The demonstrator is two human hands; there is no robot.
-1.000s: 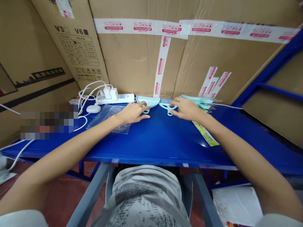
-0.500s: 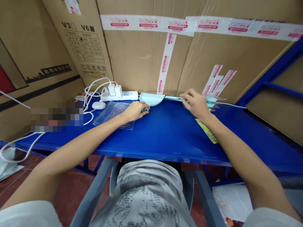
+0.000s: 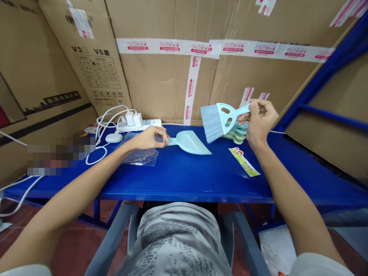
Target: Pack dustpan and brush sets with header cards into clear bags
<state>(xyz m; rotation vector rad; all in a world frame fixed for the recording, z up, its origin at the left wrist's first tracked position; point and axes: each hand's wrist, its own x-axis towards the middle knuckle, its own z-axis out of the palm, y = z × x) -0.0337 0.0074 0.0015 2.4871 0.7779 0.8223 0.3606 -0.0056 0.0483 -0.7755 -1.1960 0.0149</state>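
Pinched by its short handle, a pale turquoise dustpan [image 3: 192, 142] is in my left hand [image 3: 151, 138], its pan pointing right, low over the blue table [image 3: 184, 174]. My right hand [image 3: 261, 120] grips the handle end of a matching hand brush [image 3: 228, 116], raised above the table. The brush's grey-blue bristles point left and slightly down, with two oval holes showing in its head. Behind the brush and right hand, partly hidden, lie several pale green and turquoise pieces [image 3: 237, 135] that I cannot make out fully.
A clear plastic bag [image 3: 140, 156] lies under my left forearm. Behind it are a white power strip [image 3: 153, 123] with chargers, cables, and a white oval device [image 3: 114, 137]. A yellow-green printed card [image 3: 244, 162] lies at right. Cardboard walls [image 3: 161, 82] stand behind the table.
The dustpan has come forward from the back edge, its pan now pointing right. My right hand has lifted the brush off the table. The head view has shifted slightly.
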